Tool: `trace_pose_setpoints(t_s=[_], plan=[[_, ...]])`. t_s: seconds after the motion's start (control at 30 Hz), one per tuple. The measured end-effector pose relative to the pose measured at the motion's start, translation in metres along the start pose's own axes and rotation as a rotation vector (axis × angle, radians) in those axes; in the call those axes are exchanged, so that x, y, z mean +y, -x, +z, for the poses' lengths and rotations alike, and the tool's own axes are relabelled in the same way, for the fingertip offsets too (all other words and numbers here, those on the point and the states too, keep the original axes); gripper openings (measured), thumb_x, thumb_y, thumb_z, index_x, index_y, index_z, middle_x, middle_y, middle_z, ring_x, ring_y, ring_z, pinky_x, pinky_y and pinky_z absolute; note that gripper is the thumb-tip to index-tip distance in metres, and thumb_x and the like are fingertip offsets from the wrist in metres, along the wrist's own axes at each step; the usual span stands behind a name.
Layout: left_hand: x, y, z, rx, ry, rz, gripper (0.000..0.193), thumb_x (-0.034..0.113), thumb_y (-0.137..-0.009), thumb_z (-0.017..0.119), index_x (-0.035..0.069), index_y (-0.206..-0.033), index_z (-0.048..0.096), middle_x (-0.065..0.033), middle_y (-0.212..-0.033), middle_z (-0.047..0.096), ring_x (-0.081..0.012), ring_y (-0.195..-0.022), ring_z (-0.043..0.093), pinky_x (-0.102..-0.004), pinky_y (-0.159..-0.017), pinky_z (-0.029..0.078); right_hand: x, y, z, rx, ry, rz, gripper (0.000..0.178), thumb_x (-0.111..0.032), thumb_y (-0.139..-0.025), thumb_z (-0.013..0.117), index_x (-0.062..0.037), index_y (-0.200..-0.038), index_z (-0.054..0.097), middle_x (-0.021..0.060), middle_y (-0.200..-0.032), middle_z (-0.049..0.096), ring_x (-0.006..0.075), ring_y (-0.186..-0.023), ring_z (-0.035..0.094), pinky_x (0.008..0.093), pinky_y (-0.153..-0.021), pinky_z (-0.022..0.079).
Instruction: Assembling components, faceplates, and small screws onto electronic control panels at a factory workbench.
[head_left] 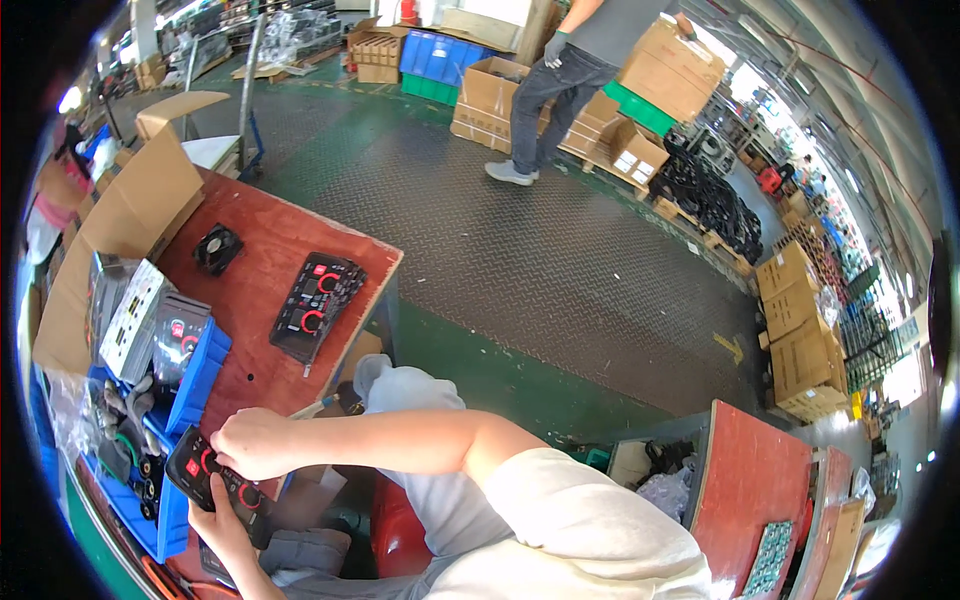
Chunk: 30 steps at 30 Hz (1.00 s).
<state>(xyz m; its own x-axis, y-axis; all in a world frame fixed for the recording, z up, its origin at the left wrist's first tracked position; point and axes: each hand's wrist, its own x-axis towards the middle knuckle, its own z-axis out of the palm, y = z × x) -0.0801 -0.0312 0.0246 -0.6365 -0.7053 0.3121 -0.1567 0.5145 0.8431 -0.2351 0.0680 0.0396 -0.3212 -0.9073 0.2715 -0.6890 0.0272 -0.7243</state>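
Observation:
At the near left end of the red workbench (262, 228), my left hand (222, 530) grips a black panel (236, 486) with red rings on its face, thumb on top. Over the panel's far end bends my right hand (258, 443), its fingers drawn together against the surface. Whatever lies between those fingertips is too small to make out. Beyond my hands, a pile of similar black panels (318, 300) rests on the bench. Close by on the left, a blue bin (205, 375) holds flat panels, and another blue bin (172, 535) contains small dark parts.
A small black fan (217, 249) and an open cardboard box (160, 190) stand on the bench. Another person (570, 85) is on the metal-plate floor ahead, near stacked cartons (490, 100). A second red table (755, 490) is to my right.

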Motion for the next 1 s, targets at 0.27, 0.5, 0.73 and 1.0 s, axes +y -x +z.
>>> trace_pose_setpoints(t_s=[0.27,0.5,0.73,1.0], plan=[[0.002,-0.006,-0.009,0.027,0.352,-0.317,0.025,0.019,-0.094,0.061,-0.002,-0.107,0.06,-0.0026,-0.09,0.064,-0.0082,-0.072,0.057,-0.021,-0.062,0.048,0.001,-0.001,-0.005,0.065,-0.021,-0.091,0.022,-0.016,-0.086,0.057,0.0034,-0.076,0.058,0.0201,-0.065,0.061,0.041,-0.064,0.061,0.0501,-0.061,0.047],[0.009,-0.003,-0.002,0.0,0.379,-0.316,0.025,0.019,-0.094,0.06,-0.003,-0.108,0.059,-0.0038,-0.092,0.064,-0.0088,-0.074,0.058,-0.022,-0.064,0.049,-0.01,0.007,-0.016,0.092,0.071,-0.052,0.023,-0.017,-0.086,0.059,0.003,-0.081,0.05,0.0192,-0.06,0.058,0.0382,-0.059,0.061,0.0475,-0.053,0.046],[0.004,0.005,-0.014,-0.013,0.182,-0.194,0.03,0.013,-0.094,0.058,-0.004,-0.119,0.056,-0.0073,-0.103,0.065,-0.0123,-0.084,0.06,-0.025,-0.07,0.051,-0.008,0.003,0.001,0.054,0.124,-0.113,0.018,-0.015,-0.08,0.06,0.0019,-0.084,0.053,0.0189,-0.062,0.06,0.0375,-0.06,0.062,0.0484,-0.054,0.048],[0.027,-0.009,0.002,-0.074,0.371,-0.445,0.023,0.011,-0.089,0.065,-0.002,-0.108,0.063,-0.0025,-0.092,0.066,-0.0094,-0.082,0.058,-0.0271,-0.075,0.048,-0.003,0.003,-0.036,-0.012,0.105,0.1,0.014,-0.022,-0.088,0.058,-0.0081,-0.09,0.057,0.018,-0.073,0.064,0.0388,-0.073,0.063,0.0488,-0.062,0.047]])
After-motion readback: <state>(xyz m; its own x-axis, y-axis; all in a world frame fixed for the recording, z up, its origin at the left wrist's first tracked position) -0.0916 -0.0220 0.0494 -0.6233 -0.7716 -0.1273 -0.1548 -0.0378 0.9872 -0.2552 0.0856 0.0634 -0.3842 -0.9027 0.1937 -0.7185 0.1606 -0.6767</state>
